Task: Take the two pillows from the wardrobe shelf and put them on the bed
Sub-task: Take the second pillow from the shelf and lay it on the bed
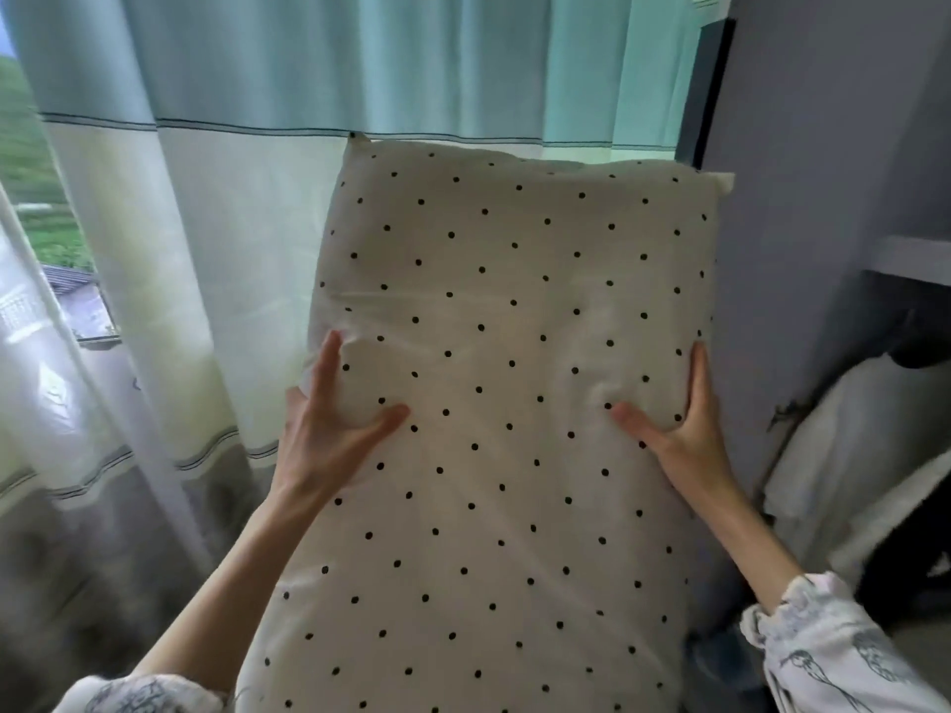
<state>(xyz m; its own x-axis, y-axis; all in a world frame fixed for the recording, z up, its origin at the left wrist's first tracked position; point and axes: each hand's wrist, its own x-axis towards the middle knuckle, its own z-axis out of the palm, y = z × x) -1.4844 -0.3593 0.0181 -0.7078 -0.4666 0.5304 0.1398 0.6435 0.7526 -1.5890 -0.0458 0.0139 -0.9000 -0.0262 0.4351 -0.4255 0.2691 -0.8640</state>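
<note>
A white pillow with small black dots point(509, 321) fills the middle of the view, held up lengthwise in front of me. My left hand point(329, 424) grips its left edge, thumb pressed into the front face. My right hand point(679, 429) grips its right edge in the same way. The pillow hides what lies behind and below it. A second pillow and the bed are not in view.
A teal and cream curtain point(216, 198) hangs behind and to the left, with a window point(36, 213) beside it. On the right stands a grey wardrobe side panel point(803, 198), with a shelf point(911, 257) and dark and white clothes point(875, 455) beneath.
</note>
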